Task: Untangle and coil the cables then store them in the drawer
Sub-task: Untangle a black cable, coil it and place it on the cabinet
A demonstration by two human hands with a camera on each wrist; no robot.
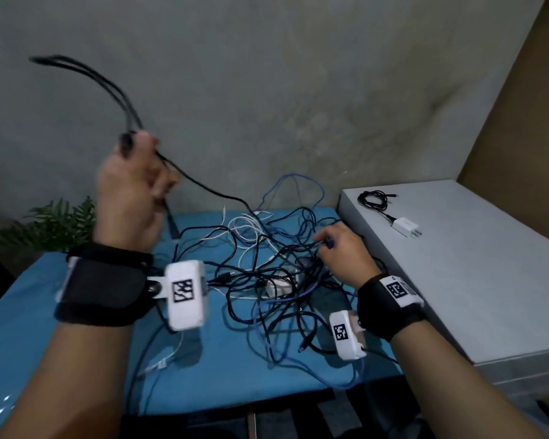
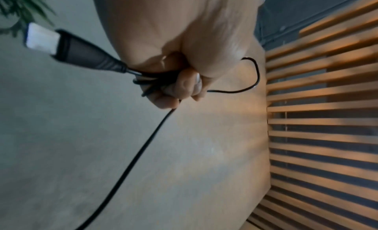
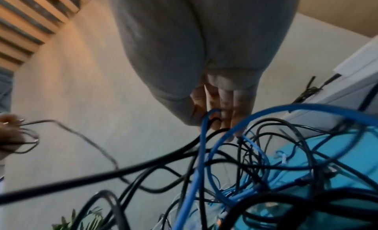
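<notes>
A tangle of black, blue and white cables (image 1: 273, 274) lies on the blue table (image 1: 61, 296). My left hand (image 1: 133, 185) is raised above the table's left part and grips loops of a black cable (image 1: 203, 185) that runs down into the tangle. Its USB plug (image 2: 61, 44) sticks out below the fist (image 2: 184, 81). My right hand (image 1: 339, 248) rests on the tangle's right side, fingers (image 3: 227, 110) curled round a blue cable (image 3: 204, 136) and black strands.
A grey cabinet (image 1: 488, 280) stands right of the table, with a coiled black cable (image 1: 376, 199) and a white charger (image 1: 404, 226) on top. A green plant (image 1: 48, 223) stands at the far left. A grey wall is behind.
</notes>
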